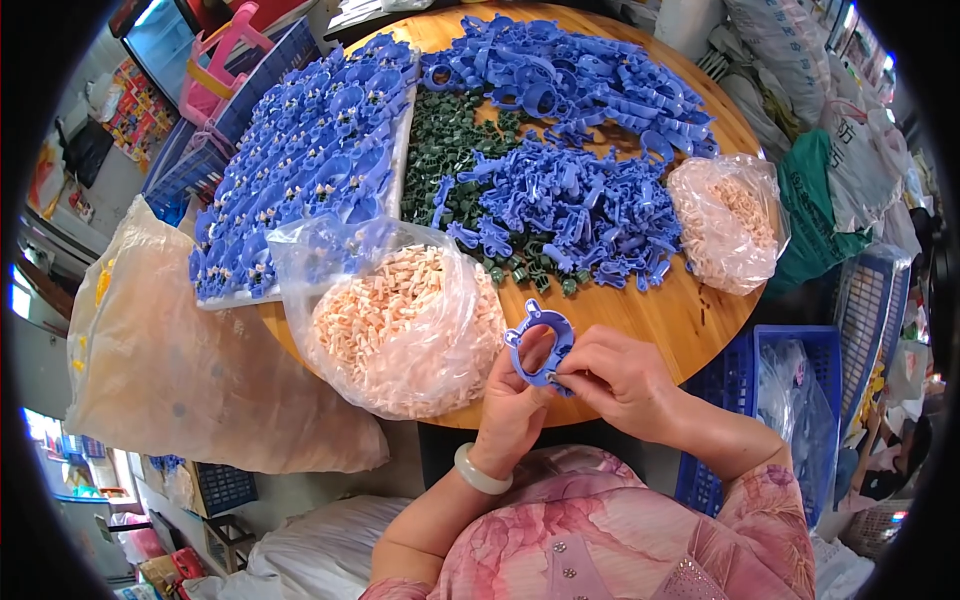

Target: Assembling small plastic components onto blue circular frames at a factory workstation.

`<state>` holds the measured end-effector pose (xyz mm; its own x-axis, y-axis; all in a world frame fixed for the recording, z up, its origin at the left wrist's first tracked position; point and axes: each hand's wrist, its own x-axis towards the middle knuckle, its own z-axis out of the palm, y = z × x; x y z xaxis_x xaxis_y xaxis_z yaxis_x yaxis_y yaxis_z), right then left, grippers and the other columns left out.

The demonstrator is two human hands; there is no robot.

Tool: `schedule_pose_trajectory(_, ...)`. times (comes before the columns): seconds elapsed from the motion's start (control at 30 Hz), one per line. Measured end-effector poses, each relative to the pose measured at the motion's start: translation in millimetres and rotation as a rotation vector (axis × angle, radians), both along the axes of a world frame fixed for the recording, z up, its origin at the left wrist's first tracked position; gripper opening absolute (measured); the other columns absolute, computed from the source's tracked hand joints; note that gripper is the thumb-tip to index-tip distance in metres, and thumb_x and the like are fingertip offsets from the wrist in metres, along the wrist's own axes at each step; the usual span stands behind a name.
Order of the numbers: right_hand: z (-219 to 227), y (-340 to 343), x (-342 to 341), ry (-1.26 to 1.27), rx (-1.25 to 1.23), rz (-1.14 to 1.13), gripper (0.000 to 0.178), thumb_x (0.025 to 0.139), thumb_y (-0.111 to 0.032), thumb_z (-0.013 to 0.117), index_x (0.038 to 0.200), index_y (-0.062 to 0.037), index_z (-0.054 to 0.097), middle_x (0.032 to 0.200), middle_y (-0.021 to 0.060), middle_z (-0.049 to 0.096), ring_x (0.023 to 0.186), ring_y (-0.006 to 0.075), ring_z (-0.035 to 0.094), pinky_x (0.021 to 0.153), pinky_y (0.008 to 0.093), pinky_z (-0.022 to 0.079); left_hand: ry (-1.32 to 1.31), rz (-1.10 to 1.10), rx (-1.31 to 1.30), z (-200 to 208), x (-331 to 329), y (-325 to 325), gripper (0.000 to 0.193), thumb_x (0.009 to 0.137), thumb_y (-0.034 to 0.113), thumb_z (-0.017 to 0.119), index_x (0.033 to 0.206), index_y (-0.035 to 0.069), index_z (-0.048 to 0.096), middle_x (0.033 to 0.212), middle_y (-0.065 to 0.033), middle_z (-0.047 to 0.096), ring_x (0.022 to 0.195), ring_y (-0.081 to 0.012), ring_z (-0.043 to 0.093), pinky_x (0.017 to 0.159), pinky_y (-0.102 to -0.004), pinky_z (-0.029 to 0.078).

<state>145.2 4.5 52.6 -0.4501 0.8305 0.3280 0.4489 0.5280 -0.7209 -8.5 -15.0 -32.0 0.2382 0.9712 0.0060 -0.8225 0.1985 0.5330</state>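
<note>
Above the near edge of the round wooden table, my left hand (512, 405) holds a blue plastic ring-shaped piece (541, 318) with small knobs on its rim. The thumb and fingers grip its lower left side. My right hand (622, 378) is closed in a pinch at the ring's lower right. Whatever small part sits between those fingertips is too small and covered to name. Just left of my hands rests a clear bag of small pale peach pieces (385, 310). Beyond them lies a heap of small blue plastic parts (580, 215).
Dark green small parts (445, 150) spread beside a white-edged board of blue assemblies (310, 160). Larger blue ring parts (570, 75) pile at the far side of the wooden table (715, 325). Another bag of pale pieces (728, 220) stands right. Blue crates (800, 345) flank the table.
</note>
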Motion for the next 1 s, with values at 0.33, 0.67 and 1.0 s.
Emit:
schedule_pose_trajectory(0.33, 12, 18, 41, 0.058, -0.008, -0.228, 0.009, 0.083, -0.005, 0.063, 0.092, -0.0036, 0.063, 0.078, 0.0056, 0.058, 0.068, 0.0140, 0.056, 0.059, 0.0263, 0.044, -0.049, -0.047, -0.052, 8, -2, 5, 0.057, 0.085, 0.005, 0.060, 0.136, 0.004, 0.036, 0.135, -0.0151, 0.045, 0.123, -0.0309, 0.046, 0.099, -0.0416, 0.042)
schedule_pose_trajectory(0.67, 5, 113, 214, -0.508, 0.217, -0.762, 0.015, 0.081, -0.012, 0.058, 0.092, -0.0059, 0.066, 0.091, 0.0153, 0.065, 0.084, 0.0311, 0.062, 0.073, 0.0382, 0.049, 0.047, -0.079, -0.047, 15, 8, 5, 0.063, 0.081, 0.021, 0.071, 0.135, 0.008, 0.040, 0.127, -0.0139, 0.050, 0.117, -0.0296, 0.052, 0.094, -0.0423, 0.046)
schedule_pose_trajectory(1.0, -46, 143, 276, -0.233, 0.034, -0.436, 0.020, 0.086, -0.006, 0.045, 0.098, 0.0013, 0.060, 0.091, 0.0090, 0.061, 0.088, 0.0236, 0.058, 0.081, 0.0327, 0.046, -0.157, -0.091, 0.072, -15, 34, 12, 0.053, 0.085, 0.010, 0.064, 0.133, 0.010, 0.042, 0.125, -0.0010, 0.051, 0.107, -0.0123, 0.052, 0.089, -0.0306, 0.045)
